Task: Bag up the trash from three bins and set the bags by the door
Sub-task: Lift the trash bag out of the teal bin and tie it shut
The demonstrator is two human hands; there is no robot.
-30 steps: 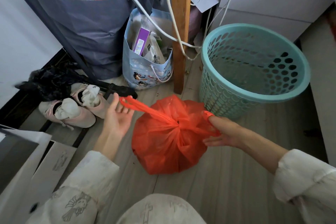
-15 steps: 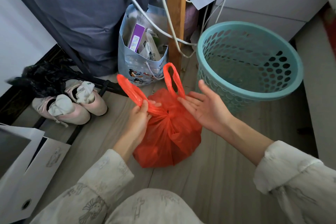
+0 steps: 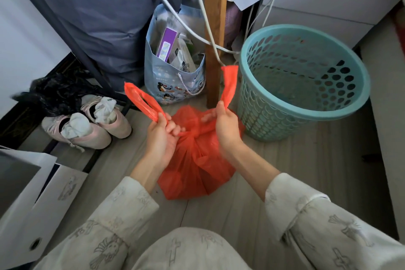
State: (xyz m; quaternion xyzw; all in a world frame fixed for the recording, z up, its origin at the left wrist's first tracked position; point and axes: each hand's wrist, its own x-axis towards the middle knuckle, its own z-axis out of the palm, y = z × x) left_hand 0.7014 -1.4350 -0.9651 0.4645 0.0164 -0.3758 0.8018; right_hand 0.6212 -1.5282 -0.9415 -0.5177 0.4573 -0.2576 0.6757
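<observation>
Tying off: left hand (image 3: 161, 138) and right hand (image 3: 223, 125) each pinch a handle of the full orange plastic bag (image 3: 197, 166) on the floor beneath them; perforated teal plastic bin (image 3: 302, 81) just right looks emptied; carrying to door remains

You're looking down at a pale wood-plank floor (image 3: 295, 171). A knotted orange bag (image 3: 197, 171) sits on it at centre. Just right and farther stands a teal perforated bin (image 3: 306, 114), touching nothing. Far centre sits a blue cartoon gift bag (image 3: 166, 85); left, pink shoes (image 3: 92, 129) stuffed with socks.
</observation>
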